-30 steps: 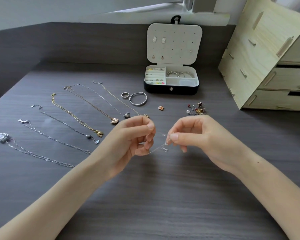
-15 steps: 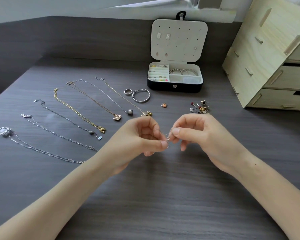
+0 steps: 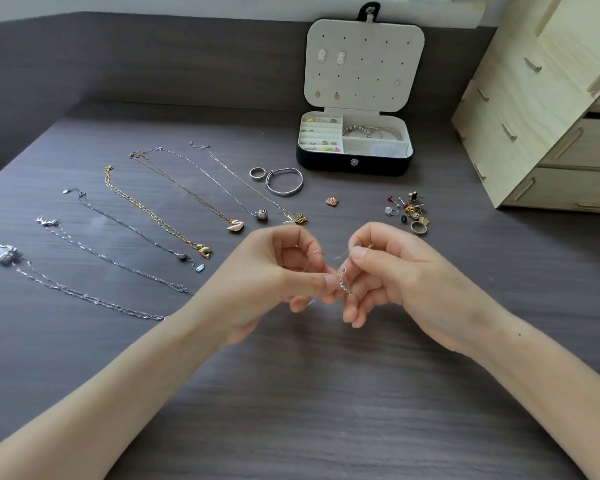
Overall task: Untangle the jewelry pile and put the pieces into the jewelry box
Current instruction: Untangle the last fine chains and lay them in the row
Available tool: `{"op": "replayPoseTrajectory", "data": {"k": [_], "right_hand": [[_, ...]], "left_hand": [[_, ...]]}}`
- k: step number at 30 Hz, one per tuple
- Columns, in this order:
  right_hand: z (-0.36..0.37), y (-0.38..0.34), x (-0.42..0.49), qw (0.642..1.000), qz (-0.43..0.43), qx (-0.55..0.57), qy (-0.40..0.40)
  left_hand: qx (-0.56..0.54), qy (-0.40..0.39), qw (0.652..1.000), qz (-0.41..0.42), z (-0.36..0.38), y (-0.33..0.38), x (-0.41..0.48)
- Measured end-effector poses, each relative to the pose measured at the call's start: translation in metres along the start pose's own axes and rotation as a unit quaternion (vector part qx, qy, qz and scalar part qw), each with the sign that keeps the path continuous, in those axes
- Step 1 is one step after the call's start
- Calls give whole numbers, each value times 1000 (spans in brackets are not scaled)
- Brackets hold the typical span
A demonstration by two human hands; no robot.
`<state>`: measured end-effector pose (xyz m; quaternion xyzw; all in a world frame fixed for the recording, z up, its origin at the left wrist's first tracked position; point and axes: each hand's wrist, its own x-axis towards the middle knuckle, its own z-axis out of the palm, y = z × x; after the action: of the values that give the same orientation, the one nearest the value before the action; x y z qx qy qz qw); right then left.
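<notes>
**tangle_fan:** What's different from a second ago? Back then the person has that thin silver chain [image 3: 343, 284] pulled out straight between two hands held apart.

**clasp_nerd:** That gap's gone. The left hand [image 3: 278, 271] and right hand [image 3: 395, 271] are now right up against each other above the desk [image 3: 326, 410], fingertips about touching. The chain isn't stretched any more. It's bunched up, with a short bit and what looks like the clasp dangling between them.

**tangle_fan:** And the fingers?

**clasp_nerd:** The left fingers [image 3: 328, 282] pinch the chain thumb to forefinger. The right fingers [image 3: 359, 252] pinch it a little higher up. The rest are curled underneath.

**tangle_fan:** So what does that mean for the job?

**clasp_nerd:** My guess is the person has gone from stretching it to close work, picking at a knot or the clasp. This piece isn't box-ready yet. The jewelry box [image 3: 354, 162] sits open at the back of the desk, well apart from the hands, with a few bits already in its compartments.

**tangle_fan:** Plenty left then.

**clasp_nerd:** Yep. The row of necklaces [image 3: 153, 211] lies out straight on the left, the ring [image 3: 257, 173] and bangle [image 3: 284, 181] are near the box, and the little heap of earrings [image 3: 411, 211] is just past the right hand. None of it is stowed.
</notes>
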<state>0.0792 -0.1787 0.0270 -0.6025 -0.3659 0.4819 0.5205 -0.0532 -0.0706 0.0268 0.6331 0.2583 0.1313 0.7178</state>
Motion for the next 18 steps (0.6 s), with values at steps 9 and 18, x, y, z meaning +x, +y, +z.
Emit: {"op": "replayPoseTrajectory", "data": {"k": [9, 18], "right_hand": [[-13, 5, 2, 995, 43, 56, -67], [-20, 2, 2, 988, 75, 93, -95]], "left_hand": [[-5, 27, 999, -22, -4, 0, -1], [-51, 26, 997, -59, -6, -2, 1]]}}
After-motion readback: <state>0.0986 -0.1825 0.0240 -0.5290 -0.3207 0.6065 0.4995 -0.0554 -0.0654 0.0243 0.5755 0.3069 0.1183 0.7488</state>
